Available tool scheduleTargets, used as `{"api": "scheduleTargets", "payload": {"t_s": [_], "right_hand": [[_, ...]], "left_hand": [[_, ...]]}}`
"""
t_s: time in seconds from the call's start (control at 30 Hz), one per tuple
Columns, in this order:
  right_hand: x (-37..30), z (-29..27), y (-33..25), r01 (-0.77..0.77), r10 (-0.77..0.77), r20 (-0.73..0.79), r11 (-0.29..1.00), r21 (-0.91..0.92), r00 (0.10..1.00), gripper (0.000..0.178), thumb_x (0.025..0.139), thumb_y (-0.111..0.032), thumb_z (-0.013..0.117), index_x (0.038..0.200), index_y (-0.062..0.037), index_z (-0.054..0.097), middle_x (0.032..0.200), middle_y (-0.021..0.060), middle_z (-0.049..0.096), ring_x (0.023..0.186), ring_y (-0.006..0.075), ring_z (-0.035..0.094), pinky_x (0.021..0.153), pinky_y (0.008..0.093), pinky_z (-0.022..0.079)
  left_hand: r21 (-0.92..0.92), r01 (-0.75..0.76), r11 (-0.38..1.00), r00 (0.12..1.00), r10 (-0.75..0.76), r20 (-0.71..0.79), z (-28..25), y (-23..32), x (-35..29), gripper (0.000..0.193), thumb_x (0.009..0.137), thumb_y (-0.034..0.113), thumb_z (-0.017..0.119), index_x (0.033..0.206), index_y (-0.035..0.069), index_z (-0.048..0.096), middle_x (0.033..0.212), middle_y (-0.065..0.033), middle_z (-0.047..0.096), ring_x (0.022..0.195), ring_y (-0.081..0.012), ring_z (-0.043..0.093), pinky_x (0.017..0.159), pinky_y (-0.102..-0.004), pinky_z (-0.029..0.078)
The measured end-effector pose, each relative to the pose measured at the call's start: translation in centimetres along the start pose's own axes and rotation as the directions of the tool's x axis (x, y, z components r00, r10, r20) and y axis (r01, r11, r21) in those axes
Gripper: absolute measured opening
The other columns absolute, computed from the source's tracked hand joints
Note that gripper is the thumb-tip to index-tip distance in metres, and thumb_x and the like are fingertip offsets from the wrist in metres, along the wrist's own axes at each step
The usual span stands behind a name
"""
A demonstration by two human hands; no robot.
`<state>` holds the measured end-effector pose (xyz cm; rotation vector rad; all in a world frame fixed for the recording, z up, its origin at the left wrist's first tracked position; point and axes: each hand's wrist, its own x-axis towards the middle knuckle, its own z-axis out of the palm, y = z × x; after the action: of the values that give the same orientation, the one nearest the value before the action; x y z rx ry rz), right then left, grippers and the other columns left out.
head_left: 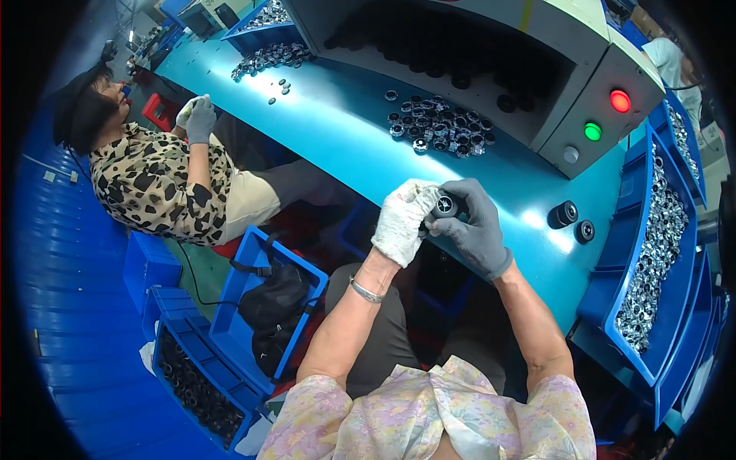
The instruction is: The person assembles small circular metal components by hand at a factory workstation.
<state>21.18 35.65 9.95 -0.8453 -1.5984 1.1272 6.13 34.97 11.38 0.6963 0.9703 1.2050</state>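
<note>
A small black wheel (445, 205) with a bright, star-shaped hub is held up over the near edge of the blue-green table (506, 195). My left hand (402, 224), in a white glove, closes on its left side. The grey-gloved fingers of my right hand (477, 230) pinch it from the right. Some fingertips are hidden behind the wheel. Beyond my hands lies a loose pile of shiny chrome hub pieces (441, 126). Two black wheels, one larger wheel (563, 215) and one smaller wheel (585, 231), stand on the table to the right.
A grey machine (571, 115) with lit buttons stands at the back, dark round parts inside its opening. Blue bins (613, 307) of chrome pieces line the right. At left sits a co-worker (165, 180) with gloved hands. Lower left, a blue crate (222, 326) holds a black bag (272, 299).
</note>
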Motion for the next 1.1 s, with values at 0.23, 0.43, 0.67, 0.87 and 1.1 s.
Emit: {"api": "scheduleTargets", "payload": {"t_s": [0.23, 0.43, 0.67, 0.87, 1.1], "right_hand": [[-0.2, -0.1, -0.7, 0.052, -0.067, -0.069, 0.981, -0.188, 0.995, 0.035, 0.080, -0.010, 0.068, 0.111, -0.0003, 0.056, 0.098, 0.0092, 0.056, 0.088, 0.0167, 0.057, 0.076, 0.0279, 0.049], [0.3, -0.7, -2.3, -0.374, 0.410, 0.070, 0.732, 0.569, 0.909, 0.031, 0.098, -0.027, 0.046, 0.104, 0.0023, 0.056, 0.084, 0.0074, 0.058, 0.062, 0.0104, 0.055, 0.056, 0.0239, 0.047], [0.3, -1.2, -1.6, -0.465, 0.459, 0.181, 0.640, 0.611, 0.870, 0.036, 0.100, -0.033, 0.039, 0.095, -0.0001, 0.055, 0.075, 0.0079, 0.059, 0.049, 0.0093, 0.052, 0.044, 0.0231, 0.044], [-0.3, -1.4, -1.8, -0.491, 0.469, 0.203, 0.644, 0.587, 0.859, 0.034, 0.100, -0.032, 0.041, 0.092, -0.0012, 0.053, 0.075, 0.0098, 0.060, 0.050, 0.0109, 0.054, 0.044, 0.0236, 0.045], [-4.7, 1.9, -6.1, -0.487, 0.476, 0.121, 0.806, 0.337, 0.871, 0.029, 0.099, -0.028, 0.046, 0.092, -0.0015, 0.052, 0.073, 0.0082, 0.060, 0.050, 0.0115, 0.055, 0.047, 0.0243, 0.045]], "left_hand": [[-0.062, -0.033, 0.997, 0.999, 0.033, 0.002, 0.7, -0.2, -0.1, 0.017, 0.096, 0.018, 0.058, 0.103, 0.003, 0.062, 0.076, -0.0010, 0.060, 0.059, -0.0056, 0.052, 0.050, -0.0193, 0.043], [0.152, -0.149, 0.977, 0.989, 0.146, 0.032, 0.4, -0.2, -0.2, 0.020, 0.099, 0.017, 0.050, 0.105, 0.002, 0.062, 0.075, -0.0025, 0.060, 0.055, -0.0065, 0.050, 0.050, -0.0211, 0.041], [0.284, -0.168, 0.944, 0.986, 0.157, 0.060, 0.8, -0.5, 0.2, 0.018, 0.098, 0.015, 0.050, 0.099, 0.002, 0.062, 0.072, -0.0012, 0.059, 0.055, -0.0059, 0.051, 0.049, -0.0207, 0.040], [-0.153, 0.001, 0.988, 1.000, 0.001, 0.014, 0.0, -1.0, 0.8, 0.027, 0.097, 0.030, 0.051, 0.096, 0.006, 0.063, 0.076, 0.0009, 0.057, 0.064, -0.0083, 0.052, 0.059, -0.0233, 0.044], [-0.548, 0.121, 0.828, 0.992, -0.085, 0.090, -2.4, -0.8, -0.5, 0.023, 0.085, 0.015, 0.061, 0.103, 0.000, 0.062, 0.084, -0.0068, 0.060, 0.076, -0.0205, 0.056, 0.077, -0.0362, 0.048]]}}
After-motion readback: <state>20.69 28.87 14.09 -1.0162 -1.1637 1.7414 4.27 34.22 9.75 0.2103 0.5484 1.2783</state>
